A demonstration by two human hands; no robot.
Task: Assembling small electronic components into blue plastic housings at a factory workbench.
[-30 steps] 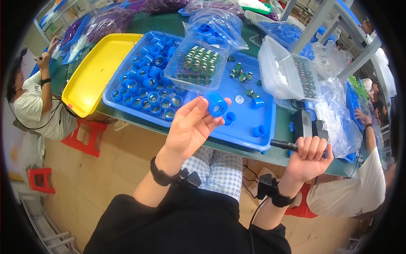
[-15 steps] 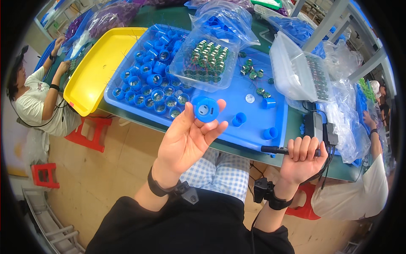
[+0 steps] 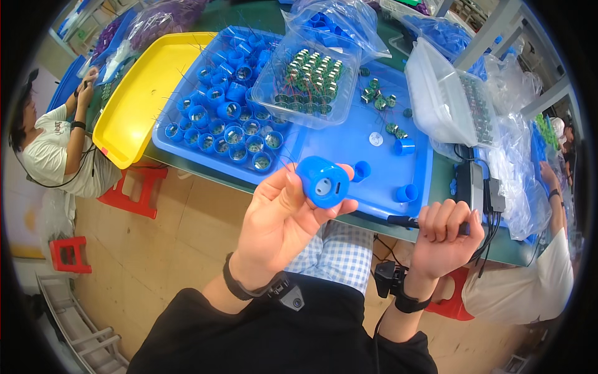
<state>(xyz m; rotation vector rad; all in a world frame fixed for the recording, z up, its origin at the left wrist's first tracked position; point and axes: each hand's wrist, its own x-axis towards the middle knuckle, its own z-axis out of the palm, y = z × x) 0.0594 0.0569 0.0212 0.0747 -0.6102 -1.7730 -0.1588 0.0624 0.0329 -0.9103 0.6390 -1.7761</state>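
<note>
In the head view, we hold a round blue plastic housing (image 3: pixel 323 181) up in our left hand (image 3: pixel 280 227), pinched between the thumb and fingertips with its open face turned toward us, just in front of the near edge of the big blue tray (image 3: pixel 349 146). Our right hand (image 3: pixel 443 240) is curled into a fist around a dark-handled tool (image 3: pixel 408 222), just right of that tray's near corner. To do this well, we judge the housing should stay steady and face-up, gripped by its rim. Loose blue caps (image 3: pixel 405 192) lie on the tray beyond; a clear tub of small metal parts (image 3: pixel 311 78) sits further back.
</note>
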